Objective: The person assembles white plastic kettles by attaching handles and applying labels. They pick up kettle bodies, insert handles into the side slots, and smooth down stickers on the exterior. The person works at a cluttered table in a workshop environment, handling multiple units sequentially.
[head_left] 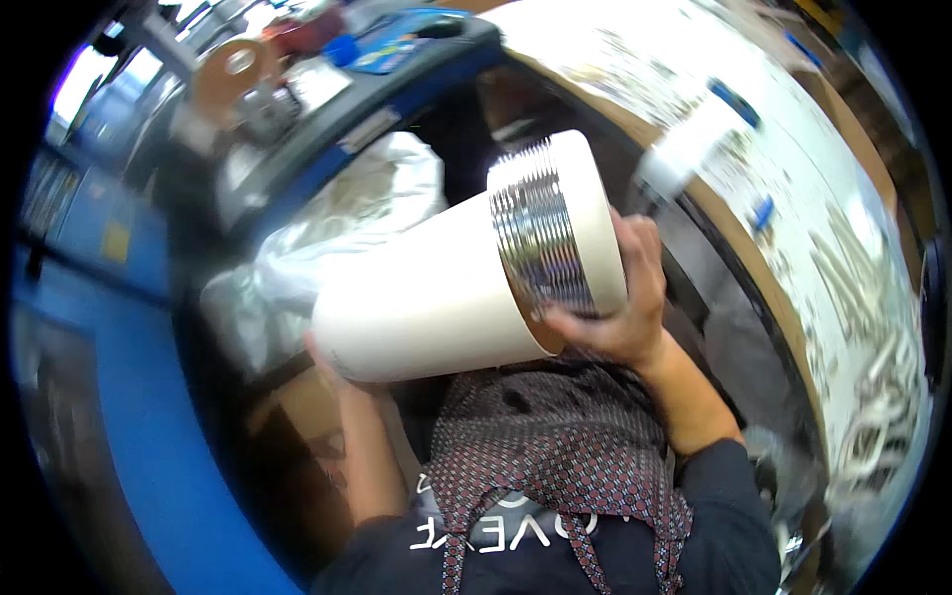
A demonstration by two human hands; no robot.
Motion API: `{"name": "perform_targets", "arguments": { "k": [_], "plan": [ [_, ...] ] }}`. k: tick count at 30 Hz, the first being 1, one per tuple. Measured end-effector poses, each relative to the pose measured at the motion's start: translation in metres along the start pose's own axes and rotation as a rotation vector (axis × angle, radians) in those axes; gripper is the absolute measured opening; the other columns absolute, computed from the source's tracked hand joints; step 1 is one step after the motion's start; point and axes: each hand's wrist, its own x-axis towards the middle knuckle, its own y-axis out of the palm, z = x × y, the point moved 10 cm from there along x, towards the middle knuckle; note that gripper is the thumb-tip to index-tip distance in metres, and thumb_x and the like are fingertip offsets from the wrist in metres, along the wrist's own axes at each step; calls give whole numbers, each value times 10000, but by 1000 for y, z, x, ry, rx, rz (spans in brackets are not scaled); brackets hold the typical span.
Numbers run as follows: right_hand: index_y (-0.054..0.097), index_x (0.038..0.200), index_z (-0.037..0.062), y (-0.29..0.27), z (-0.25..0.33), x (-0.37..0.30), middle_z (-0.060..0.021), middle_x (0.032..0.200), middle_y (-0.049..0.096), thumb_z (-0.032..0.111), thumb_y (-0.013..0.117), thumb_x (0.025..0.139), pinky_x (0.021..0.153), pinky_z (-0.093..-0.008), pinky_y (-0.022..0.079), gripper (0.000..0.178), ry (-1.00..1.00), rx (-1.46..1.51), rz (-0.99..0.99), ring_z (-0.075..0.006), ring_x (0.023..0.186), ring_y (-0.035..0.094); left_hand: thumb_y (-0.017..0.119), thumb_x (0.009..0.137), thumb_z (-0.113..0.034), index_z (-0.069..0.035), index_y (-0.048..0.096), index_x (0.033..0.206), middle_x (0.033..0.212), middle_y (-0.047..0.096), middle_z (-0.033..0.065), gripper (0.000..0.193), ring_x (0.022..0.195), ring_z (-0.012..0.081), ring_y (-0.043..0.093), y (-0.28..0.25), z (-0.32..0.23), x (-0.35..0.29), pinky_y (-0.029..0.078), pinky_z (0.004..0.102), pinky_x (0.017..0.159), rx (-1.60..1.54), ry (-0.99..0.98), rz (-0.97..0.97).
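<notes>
A large cream-white cylindrical housing (421, 297) lies tilted across the front of my body, its right end higher. My left hand (325, 359) holds its lower left end; most of those fingers are hidden behind it. At the other end, my right hand (635, 297) is closed around an end piece with a shiny ribbed metal band (540, 233) and a smooth cream cap (592, 223). This piece sits at the housing's mouth, at a slight angle. A dark gap shows between them on the near side. How far it reaches inside is hidden.
To the right runs a white worktable (793, 129) bearing a white cylindrical part (689, 144) and a pile of pale strips (858, 288). Beyond the housing is a translucent plastic bag (397, 183). A dark cart with blue edges (397, 104) stands behind, and a blue frame (149, 426) at left.
</notes>
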Motion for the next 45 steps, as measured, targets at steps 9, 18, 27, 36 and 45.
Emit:
{"name": "perform_targets", "arguments": {
  "k": [9,18,27,36,45],
  "plan": [
    [528,1216,-56,56,19,-6,-142,983,589,357,871,543,727,-411,440,861,-62,201,188,-294,816,539,324,994,-480,-33,519,1289,1303,557,123,571,1179,291,526,-97,-35,8,440,437,994,-74,145,-67],
    [516,1254,-28,100,-64,-58,-90,1117,613,399,763,795,844,-308,472,674,788,869,280,-145,978,571,381,970,-527,-16,510,1289,1266,571,155,616,1142,273,563,26,-112,-9,476,439,974,70,338,128],
    [528,1218,-9,86,-85,-15,-126,1068,646,534,610,882,844,-372,495,644,853,730,280,-238,917,630,357,995,-457,-25,531,1265,1264,578,118,538,1137,274,563,-17,-85,11,462,408,983,-21,371,122],
    [535,1268,10,79,-110,0,-197,1203,618,451,692,836,892,-390,488,636,744,636,38,-300,1023,627,384,887,-682,-83,479,1375,1403,484,125,778,1271,324,461,-3,-93,6,419,497,1002,271,256,-212],
    [418,1405,51,-8,-83,-18,-178,1237,569,452,633,894,931,-396,471,685,348,629,-242,-271,1097,576,478,867,-462,-50,535,1235,1173,548,164,556,986,347,530,194,-151,-98,474,480,804,655,972,643]
  ]
}}
